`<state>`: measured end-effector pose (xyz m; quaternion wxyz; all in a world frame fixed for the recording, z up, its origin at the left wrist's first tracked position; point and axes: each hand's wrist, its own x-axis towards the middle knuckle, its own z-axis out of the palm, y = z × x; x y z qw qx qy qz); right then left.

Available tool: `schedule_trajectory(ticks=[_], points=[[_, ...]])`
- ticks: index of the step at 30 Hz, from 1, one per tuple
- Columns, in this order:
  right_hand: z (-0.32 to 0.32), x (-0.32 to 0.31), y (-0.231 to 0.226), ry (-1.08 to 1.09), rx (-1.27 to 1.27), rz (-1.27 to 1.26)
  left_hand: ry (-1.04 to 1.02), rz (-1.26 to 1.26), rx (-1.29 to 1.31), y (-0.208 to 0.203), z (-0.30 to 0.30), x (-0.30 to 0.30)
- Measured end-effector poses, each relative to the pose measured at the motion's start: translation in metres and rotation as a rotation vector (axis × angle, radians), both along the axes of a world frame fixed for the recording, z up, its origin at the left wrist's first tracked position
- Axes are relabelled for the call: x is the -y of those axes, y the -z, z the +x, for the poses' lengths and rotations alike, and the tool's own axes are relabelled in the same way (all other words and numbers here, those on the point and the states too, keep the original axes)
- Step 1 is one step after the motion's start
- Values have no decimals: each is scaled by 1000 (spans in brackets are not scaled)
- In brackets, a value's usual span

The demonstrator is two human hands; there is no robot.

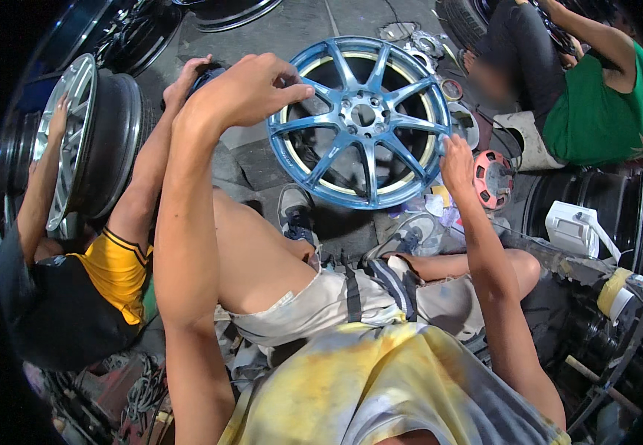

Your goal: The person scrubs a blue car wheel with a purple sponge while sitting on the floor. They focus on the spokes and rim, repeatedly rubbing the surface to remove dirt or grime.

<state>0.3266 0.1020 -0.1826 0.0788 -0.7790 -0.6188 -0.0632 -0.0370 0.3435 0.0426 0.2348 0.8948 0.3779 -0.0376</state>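
A blue multi-spoke wheel rim (366,113) with a pale ring inside its lip lies in front of my feet. My left hand (256,87) is raised at the wheel's upper left edge. Its fingers bend loosely, its thumb stands apart from them, and I see nothing held. At the opposite edge, my right hand (456,167) has its fingers closed against the wheel's outer lip. Whether something small sits under those fingertips is hidden. Beside this hand lies a red round piece with cutouts (493,180).
A silver wheel (75,141) stands at left beside a person in yellow shorts (117,271). A person in a green shirt (607,111) sits at right. A white box-like device (572,228) rests on dark wheels. Tape rolls (451,90) and scraps lie beyond my right hand.
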Motion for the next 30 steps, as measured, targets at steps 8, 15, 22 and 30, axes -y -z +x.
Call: schedule_trajectory(ticks=[8, 15, 22, 30], points=[[-39, 60, -69, 40, -890, -832, -65, -101, -74, 39, -17, -40], [19, 101, 21, 407, -646, -310, 87, 31, -214, 141, -22, -61], [-88, 74, 8, 733, -1879, 27, 92, -48, -228, 204, 21, -8], [-55, 53, 28, 813, -1433, 56, -124, -134, -329, 215, 46, 5]])
